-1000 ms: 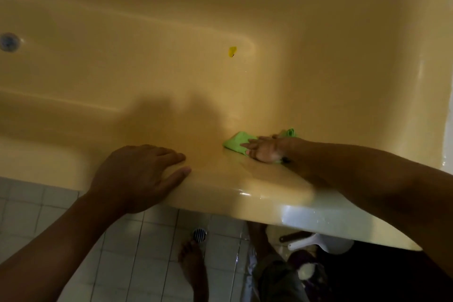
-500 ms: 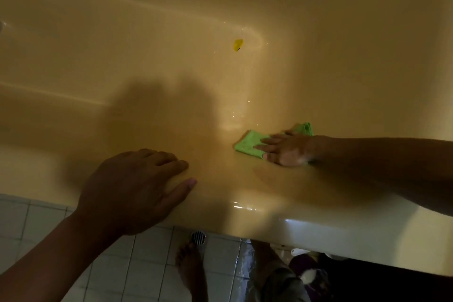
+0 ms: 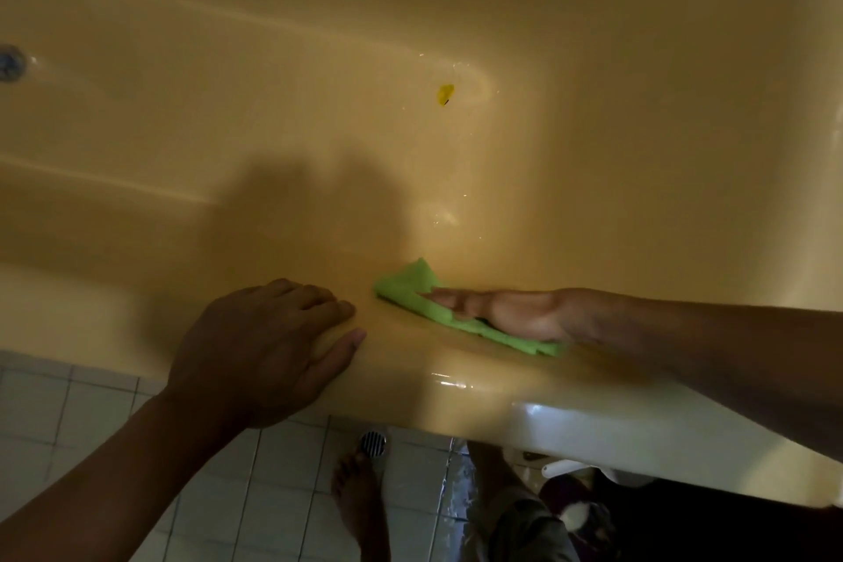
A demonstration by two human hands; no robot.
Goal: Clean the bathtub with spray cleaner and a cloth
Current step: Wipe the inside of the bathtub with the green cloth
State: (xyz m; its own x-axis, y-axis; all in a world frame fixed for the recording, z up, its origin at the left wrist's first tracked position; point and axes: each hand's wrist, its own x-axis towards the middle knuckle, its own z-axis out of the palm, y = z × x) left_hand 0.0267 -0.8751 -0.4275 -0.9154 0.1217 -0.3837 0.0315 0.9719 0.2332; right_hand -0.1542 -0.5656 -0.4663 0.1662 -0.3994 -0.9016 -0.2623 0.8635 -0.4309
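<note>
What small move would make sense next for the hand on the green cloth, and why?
Probably slide the green cloth along the bathtub rim toward the left hand: the right hand presses it flat on the rim, and a bare strip of rim lies between the two hands.

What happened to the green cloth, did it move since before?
Yes. The green cloth slid left along the bathtub rim under the right hand, toward the left hand. Its tip now lies left of the yellow spot.
</note>
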